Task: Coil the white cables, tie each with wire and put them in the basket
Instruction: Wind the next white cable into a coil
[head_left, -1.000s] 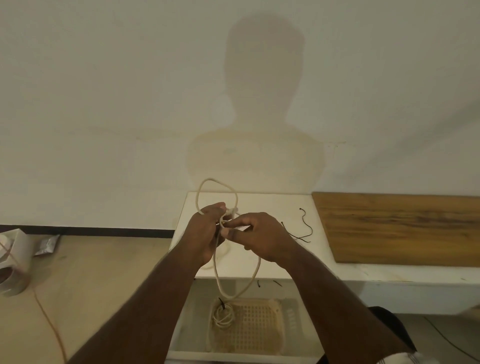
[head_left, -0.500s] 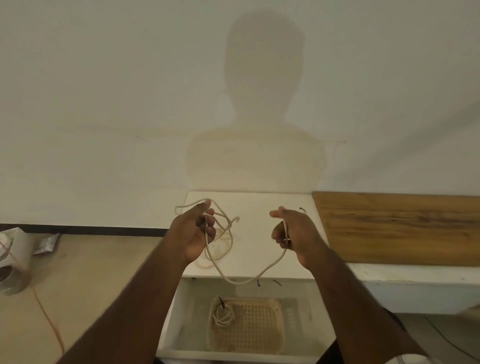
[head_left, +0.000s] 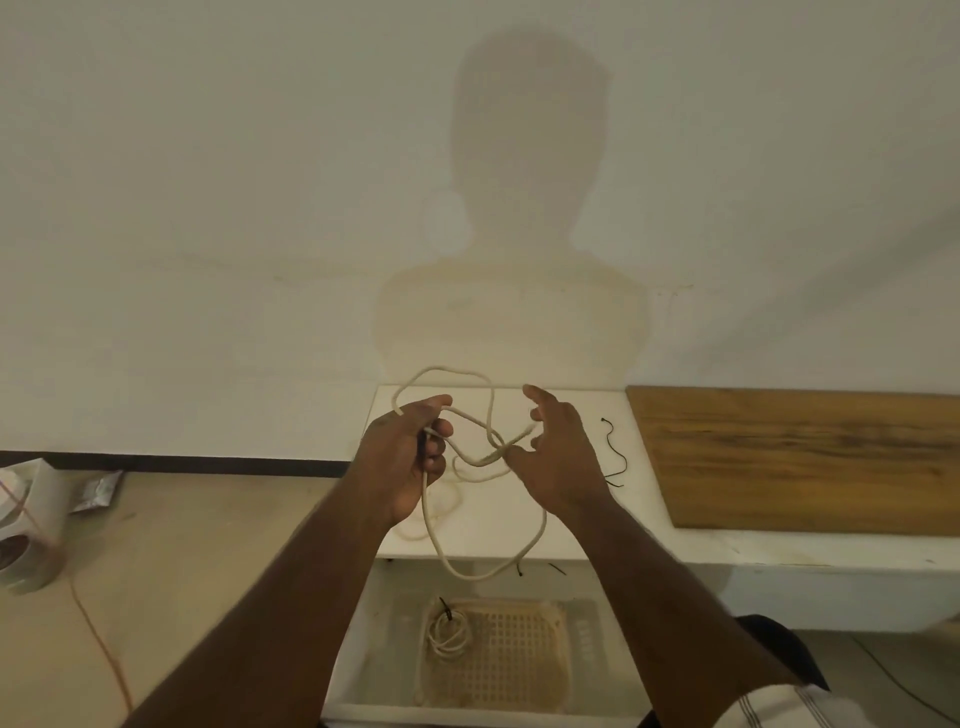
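Two hands work a white cable (head_left: 485, 415) above the shelf (head_left: 561, 525). Left hand (head_left: 402, 462) clamps the gathered loops so they keep their shape; right hand (head_left: 558, 457), fingers spread, hooks the next turn. Below the shelf, the basket (head_left: 498, 691) holds one tied coil (head_left: 448, 631).

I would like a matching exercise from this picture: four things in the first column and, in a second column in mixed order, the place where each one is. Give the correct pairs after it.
Things:
1. loose white cable
2. tied cable coil
3. black tie wire
4. wooden board

Places:
A. lying free on the white tabletop, to the right of the right hand
B. in the basket below the table
C. on the ledge at the far right
D. held up between the left hand and the right hand

Pairs: 1-D, 2-B, 3-A, 4-C
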